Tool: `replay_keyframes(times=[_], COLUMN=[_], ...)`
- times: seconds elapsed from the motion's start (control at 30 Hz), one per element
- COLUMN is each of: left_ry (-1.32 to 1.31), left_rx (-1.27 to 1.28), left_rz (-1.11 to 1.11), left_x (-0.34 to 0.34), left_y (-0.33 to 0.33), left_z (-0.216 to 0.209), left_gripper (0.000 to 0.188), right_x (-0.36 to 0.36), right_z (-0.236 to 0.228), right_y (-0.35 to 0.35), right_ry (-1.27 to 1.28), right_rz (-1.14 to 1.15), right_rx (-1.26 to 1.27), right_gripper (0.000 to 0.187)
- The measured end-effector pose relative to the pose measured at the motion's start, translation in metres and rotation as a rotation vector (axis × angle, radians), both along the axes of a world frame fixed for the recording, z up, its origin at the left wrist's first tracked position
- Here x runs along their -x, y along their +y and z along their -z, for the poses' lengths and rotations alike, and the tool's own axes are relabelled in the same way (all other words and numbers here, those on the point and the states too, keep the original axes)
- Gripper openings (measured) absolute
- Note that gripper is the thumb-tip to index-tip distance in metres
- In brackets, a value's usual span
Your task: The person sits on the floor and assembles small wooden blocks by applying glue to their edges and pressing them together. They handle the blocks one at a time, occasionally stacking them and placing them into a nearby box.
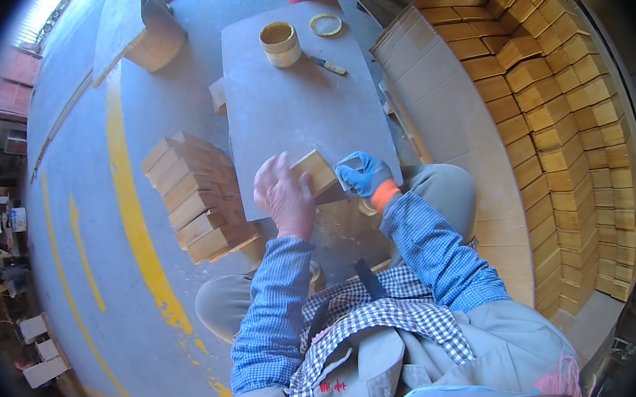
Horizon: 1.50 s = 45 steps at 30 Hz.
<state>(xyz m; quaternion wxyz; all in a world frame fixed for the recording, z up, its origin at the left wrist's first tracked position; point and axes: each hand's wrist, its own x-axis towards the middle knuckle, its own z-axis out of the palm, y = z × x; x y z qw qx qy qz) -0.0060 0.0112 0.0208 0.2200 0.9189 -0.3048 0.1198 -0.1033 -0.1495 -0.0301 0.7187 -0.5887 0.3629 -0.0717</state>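
My bare left hand [285, 195] is at the near end of a grey board, holding a small light wooden block [315, 171] by its left side, thumb against the edge. Part of the block lies behind my fingers. Just right of it, my right hand [369, 175], in a blue glove with an orange cuff, closes on a thin pale sheet [347, 171]. The sheet is close to the block; whether they touch I cannot tell. At the board's far end stands an open tub [280, 46] with brown stuff at its mouth, beside a round lid [326, 25] and a putty knife [328, 65].
The grey board [302, 112] stretches away between my knees. Left of it, wooden blocks [199, 198] are piled on the floor. On the right a large cardboard box [462, 100] holds many stacked blocks [548, 123]. A curved wooden piece [138, 36] stands at the far left.
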Motion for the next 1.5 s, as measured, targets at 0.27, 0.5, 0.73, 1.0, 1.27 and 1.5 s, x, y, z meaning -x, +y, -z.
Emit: replay_keyframes(times=[0.27,0.5,0.73,1.0,1.27,1.5], left_ry=[0.171,0.121,0.133,0.155,0.153,0.172], left_rx=[-0.167,-0.144,-0.147,-0.141,-0.162,-0.136], left_rz=[0.016,0.008,0.040,0.007,0.021,0.029], left_x=[-0.007,-0.007,-0.008,-0.009,-0.009,-0.011], left_y=[-0.021,-0.024,-0.025,-0.027,-0.027,-0.028], left_z=[-0.002,-0.005,-0.002,-0.007,-0.008,-0.005], left_gripper=[0.025,0.020,0.020,0.020,0.020,0.020], right_x=[-0.021,-0.064,-0.018,-0.027,-0.063,-0.004], right_z=[-0.018,-0.026,-0.019,0.000,0.021,0.012], right_y=[0.012,0.003,0.011,-0.001,-0.009,0.001], right_ry=[0.174,0.021,0.166,0.125,0.104,0.053], right_rz=[-0.088,-0.070,-0.090,-0.069,-0.032,-0.080], right_rx=[0.747,1.000,0.735,0.199,0.553,0.077], right_gripper=[0.019,0.017,0.018,0.017,0.015,0.016])
